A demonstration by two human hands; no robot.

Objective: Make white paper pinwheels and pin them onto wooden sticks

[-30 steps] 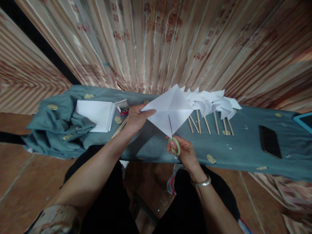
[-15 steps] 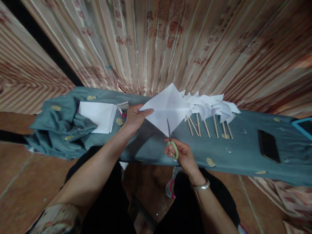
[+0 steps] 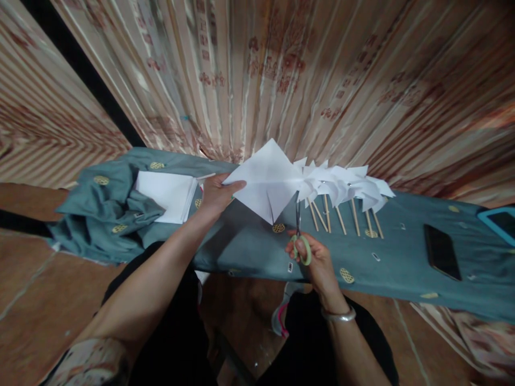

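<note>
Scissors [image 3: 298, 229] drawn clear of paper [image 3: 263, 174], now right of it; paper shifted left, slit [image 3: 270, 205] exposed.

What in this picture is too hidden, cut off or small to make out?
In the head view:
Scissors: handles partly hidden by the right hand.
Paper stack: near-left corner under bunched cloth.
Blue-framed device: cut off by the right edge.
Pinwheels: exact number lost where they overlap.

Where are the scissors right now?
Head view, just right of center: the green-handled scissors are in the right hand, blades up, by the lower right edge of the white paper sheet, left of the pinwheel sticks.
</note>
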